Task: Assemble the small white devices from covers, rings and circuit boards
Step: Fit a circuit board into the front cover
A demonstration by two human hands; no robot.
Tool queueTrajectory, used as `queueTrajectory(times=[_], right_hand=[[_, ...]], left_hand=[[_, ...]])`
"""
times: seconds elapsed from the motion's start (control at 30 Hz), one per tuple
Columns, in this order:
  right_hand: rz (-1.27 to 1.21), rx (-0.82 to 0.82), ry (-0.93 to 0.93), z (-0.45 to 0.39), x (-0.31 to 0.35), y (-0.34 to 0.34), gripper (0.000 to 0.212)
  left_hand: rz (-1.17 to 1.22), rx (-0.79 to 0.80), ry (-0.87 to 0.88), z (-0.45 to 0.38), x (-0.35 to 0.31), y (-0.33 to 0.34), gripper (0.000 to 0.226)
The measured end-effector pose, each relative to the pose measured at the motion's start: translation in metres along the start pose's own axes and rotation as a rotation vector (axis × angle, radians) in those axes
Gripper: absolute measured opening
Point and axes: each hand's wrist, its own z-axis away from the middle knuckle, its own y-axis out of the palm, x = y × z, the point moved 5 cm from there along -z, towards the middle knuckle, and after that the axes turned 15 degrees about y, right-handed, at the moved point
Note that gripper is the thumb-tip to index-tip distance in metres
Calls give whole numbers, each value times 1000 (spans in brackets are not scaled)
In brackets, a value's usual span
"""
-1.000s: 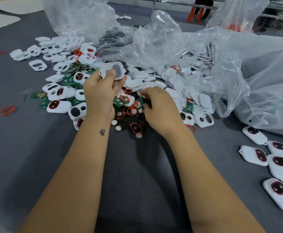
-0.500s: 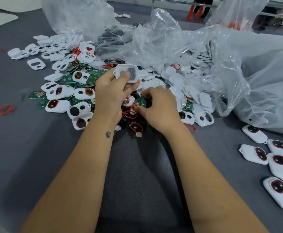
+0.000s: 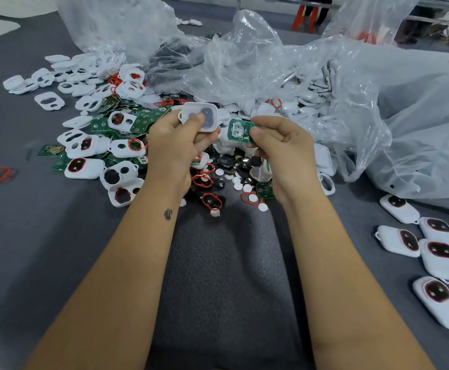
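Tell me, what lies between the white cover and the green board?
Nothing held. In the head view a small gap parts the white cover from the green board; only piled parts lie behind.

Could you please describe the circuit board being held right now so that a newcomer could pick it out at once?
Start at the heap of parts before the clear plastic bags. Above it, the right hand pinches a green circuit board beside the white cover in the left hand. Unlike the other boards, it is lifted, its round silver holder facing up.

Parts pile (image 3: pixel 127 145) and plastic bags (image 3: pixel 244 68) block ahead; near table (image 3: pixel 226 263) open.
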Motion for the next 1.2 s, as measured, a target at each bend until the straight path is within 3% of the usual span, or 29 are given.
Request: queueTrajectory(times=[0.1, 0.23, 0.3, 0.5, 0.63, 0.7, 0.8, 0.97, 1.2], right_hand=[[47, -94, -7, -3, -1, -6, 16], [610, -351, -202, -1, 2, -8, 37], [750, -292, -315, 4, 2, 6, 35], [897, 46, -430, 20, -14, 65, 23], [1127, 23, -486, 20, -23, 84, 34], [1165, -7, -485, 18, -22, 84, 31], [1015, -74, -438, 13, -16, 72, 19], [498, -210, -264, 5, -4, 37, 13], [-43, -111, 17, -3, -8, 12, 16]], left_hand=[[20, -35, 20, -2, -3, -3, 14], [49, -203, 74, -12, -7, -26, 14], [46, -269, 99, -16, -7, -38, 13], [49, -354, 146, -23, -6, -52, 15], [20, -318, 140, -23, -4, -48, 16], [19, -312, 137, -23, -3, -46, 15], [5, -281, 131, -21, -3, -44, 16], [-13, -182, 114, -16, -2, -30, 15], [21, 20, -79, 0, 10, 0, 12]])
